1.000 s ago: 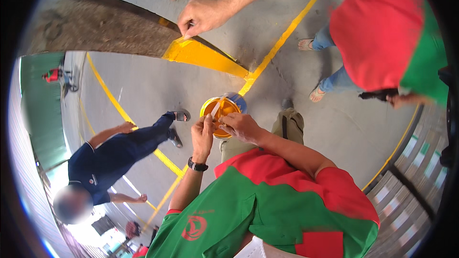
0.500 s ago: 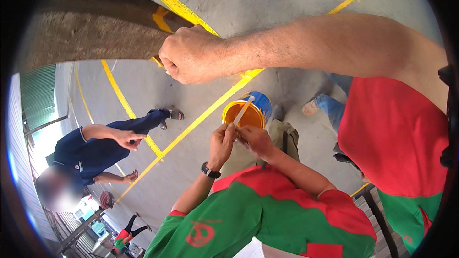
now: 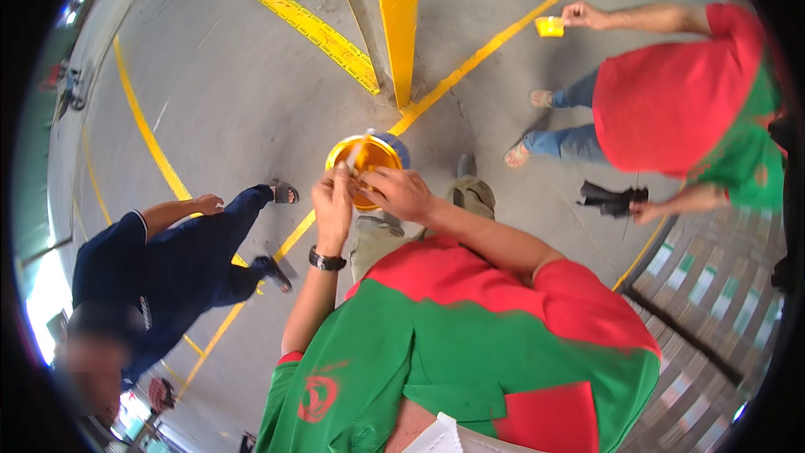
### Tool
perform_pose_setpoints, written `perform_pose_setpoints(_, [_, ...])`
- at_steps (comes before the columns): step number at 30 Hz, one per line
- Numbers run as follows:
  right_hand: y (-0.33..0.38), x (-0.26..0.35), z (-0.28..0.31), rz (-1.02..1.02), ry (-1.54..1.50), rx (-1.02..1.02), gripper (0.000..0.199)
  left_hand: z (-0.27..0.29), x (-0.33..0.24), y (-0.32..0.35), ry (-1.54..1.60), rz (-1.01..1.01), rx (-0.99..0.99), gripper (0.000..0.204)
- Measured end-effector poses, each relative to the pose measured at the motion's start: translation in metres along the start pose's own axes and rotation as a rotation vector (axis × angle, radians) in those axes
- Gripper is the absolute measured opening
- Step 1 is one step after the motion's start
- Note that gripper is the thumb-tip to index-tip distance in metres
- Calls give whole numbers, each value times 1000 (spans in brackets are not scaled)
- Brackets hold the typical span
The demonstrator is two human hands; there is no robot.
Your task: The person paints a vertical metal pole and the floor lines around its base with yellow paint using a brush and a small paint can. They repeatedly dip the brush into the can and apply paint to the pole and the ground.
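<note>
My left hand [image 3: 333, 198], with a dark watch at the wrist, is held over the near rim of a paint bucket [image 3: 403, 148]. Its fingers pinch a narrow pale stick [image 3: 355, 153] that slants across the bucket's mouth. Orange-yellow colour covers the inside of the bucket, and its outer wall is blue. Beside it, my right hand [image 3: 401, 194] has its fingers bent together near the stick's lower end. Whether those fingers grip the stick or something small is hidden.
A yellow-edged column [image 3: 400, 42] rises just beyond the bucket. On the right, a person in red and green [image 3: 671, 109] holds a small yellow tub [image 3: 550, 27] and a black folded thing [image 3: 615, 200]. Another person in navy [image 3: 180, 256] stands at left. Yellow lines [image 3: 470, 63] cross the floor.
The co-worker's bare arm that reached across the view has withdrawn to the right. My view has shifted, showing the column upright. The stick now sits lower across the bucket, close to my fingers.
</note>
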State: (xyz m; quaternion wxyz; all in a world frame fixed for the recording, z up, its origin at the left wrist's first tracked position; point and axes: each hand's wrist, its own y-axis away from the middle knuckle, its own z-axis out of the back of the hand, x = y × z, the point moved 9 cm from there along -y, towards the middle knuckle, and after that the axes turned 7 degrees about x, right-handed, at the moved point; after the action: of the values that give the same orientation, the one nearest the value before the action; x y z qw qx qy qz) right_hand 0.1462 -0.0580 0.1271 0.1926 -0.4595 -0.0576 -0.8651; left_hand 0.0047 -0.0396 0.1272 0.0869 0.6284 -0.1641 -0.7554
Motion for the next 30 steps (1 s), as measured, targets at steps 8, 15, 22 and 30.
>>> perform_pose_setpoints(8, [-127, 56, -147, 38, -1, -7, 23, 180, 7, -63, -17, -66, 3, 41])
perform_pose_setpoints(15, [-215, 88, -244, 111, -25, 68, 27, 311, 13, -101, -238, -87, -60, 45])
perform_pose_setpoints(22, [-326, 70, -300, 94, 89, 187, 28, 378, 38, -202, -244, -31, 8, 43])
perform_pose_setpoints(30, [-421, 33, -247, -69, 106, -118, 21, 368, -7, -331, -251, -59, 273, 43])
